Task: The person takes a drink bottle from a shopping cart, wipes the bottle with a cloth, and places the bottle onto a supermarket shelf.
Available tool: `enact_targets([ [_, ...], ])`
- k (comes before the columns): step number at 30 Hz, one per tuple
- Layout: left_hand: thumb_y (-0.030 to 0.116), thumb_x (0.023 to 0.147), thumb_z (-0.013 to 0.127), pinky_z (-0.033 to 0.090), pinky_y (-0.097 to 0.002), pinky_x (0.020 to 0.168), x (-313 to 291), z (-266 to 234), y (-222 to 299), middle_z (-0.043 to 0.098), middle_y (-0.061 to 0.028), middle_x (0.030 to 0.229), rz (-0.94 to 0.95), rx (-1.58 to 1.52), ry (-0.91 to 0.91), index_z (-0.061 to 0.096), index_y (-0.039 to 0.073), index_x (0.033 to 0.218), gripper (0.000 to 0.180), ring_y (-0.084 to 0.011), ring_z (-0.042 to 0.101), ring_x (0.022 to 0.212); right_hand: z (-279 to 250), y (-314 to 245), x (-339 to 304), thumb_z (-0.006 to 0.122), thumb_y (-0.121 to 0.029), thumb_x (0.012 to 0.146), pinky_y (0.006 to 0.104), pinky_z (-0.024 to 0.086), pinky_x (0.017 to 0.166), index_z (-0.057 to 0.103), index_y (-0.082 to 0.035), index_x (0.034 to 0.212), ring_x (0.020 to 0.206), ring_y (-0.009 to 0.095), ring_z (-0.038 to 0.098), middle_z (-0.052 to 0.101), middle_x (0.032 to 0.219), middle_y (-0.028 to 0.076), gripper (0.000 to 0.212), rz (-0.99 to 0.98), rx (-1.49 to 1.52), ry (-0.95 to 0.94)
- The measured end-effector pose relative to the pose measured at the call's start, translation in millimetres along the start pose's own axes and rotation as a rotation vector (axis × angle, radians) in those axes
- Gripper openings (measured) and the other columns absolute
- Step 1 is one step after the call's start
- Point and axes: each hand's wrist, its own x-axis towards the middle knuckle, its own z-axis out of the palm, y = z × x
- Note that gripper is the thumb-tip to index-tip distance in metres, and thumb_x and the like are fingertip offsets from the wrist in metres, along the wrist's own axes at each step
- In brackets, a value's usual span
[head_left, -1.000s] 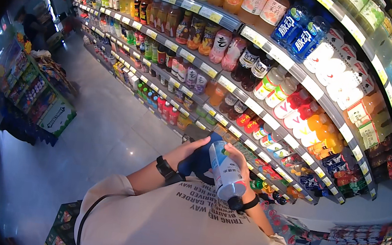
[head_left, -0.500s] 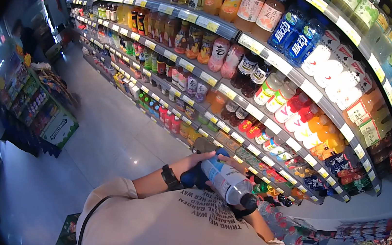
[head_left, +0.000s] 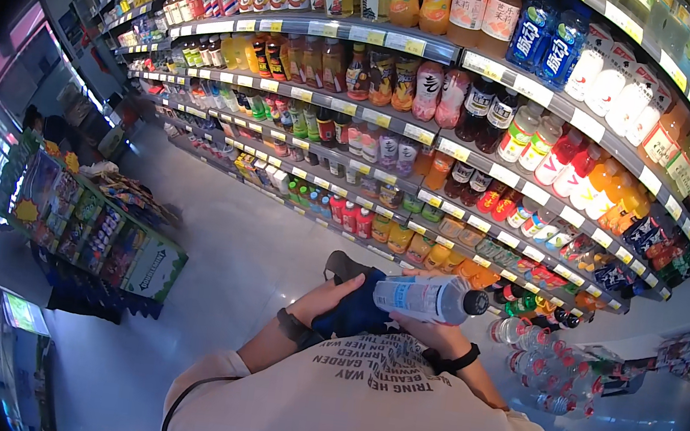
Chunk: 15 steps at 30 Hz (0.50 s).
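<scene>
A clear plastic drink bottle [head_left: 425, 299] with a pale blue and white label and a black cap lies sideways in front of my body. My right hand [head_left: 432, 334] is closed around it from below, and some fingertips show past its far side. The cap end points to the right. My left hand [head_left: 322, 296] is apart from the bottle, left of its base and beside my dark blue trousers [head_left: 351, 309]. Its visible digits are stretched out and hold nothing I can see; the rest of its fingers are partly hidden.
Long drink shelves [head_left: 424, 130] curve across the front, stocked with several rows of bottles. Packs of large clear bottles [head_left: 542, 360] stand on the floor at right. A display rack [head_left: 101, 237] stands at left, with a person [head_left: 8, 260] beside it. Grey tiled floor [head_left: 227, 261] lies between.
The bottle has turned more level, its cap swinging up and right. My left hand has come off its base end, while my right hand keeps hold. The whole view has shifted.
</scene>
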Motion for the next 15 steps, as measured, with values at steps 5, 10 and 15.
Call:
enact_targets([
  [5,0.037,0.1,0.051,0.049,-0.0367,0.099,-44.8,-23.5,2.7,0.055,-0.0151,0.132,0.079,-0.168,-0.127,0.042,0.0,0.138,0.054,-0.0241,0.058,0.118,36.0,-9.8,-2.8,0.085,0.001,0.061,0.0403,0.046,0.1,0.041,-0.01,0.121,0.118,0.023,0.054,0.055,0.124,0.013,0.075,0.075,0.303,0.019],
  [10,0.044,0.101,0.041,0.041,-0.0466,0.108,-58.5,-47.8,19.1,0.047,-0.0197,0.14,0.194,-0.569,-0.266,0.037,0.0,0.141,0.06,-0.0359,0.051,0.126,59.3,-7.7,-9.2,0.087,-0.008,0.065,0.0353,0.051,0.092,0.051,-0.005,0.121,0.108,0.017,0.06,0.061,0.117,0.01,0.067,0.078,0.3,0.29],
  [15,0.044,0.101,0.044,0.052,-0.0384,0.093,-51.9,-61.1,23.8,0.056,-0.0159,0.129,0.368,-0.253,0.028,0.043,0.0,0.136,0.056,-0.0253,0.06,0.114,65.8,-30.8,-22.1,0.084,-0.016,0.07,0.0337,0.05,0.09,0.053,-0.005,0.122,0.104,0.016,0.06,0.062,0.112,0.008,0.062,0.404,0.116,0.054],
])
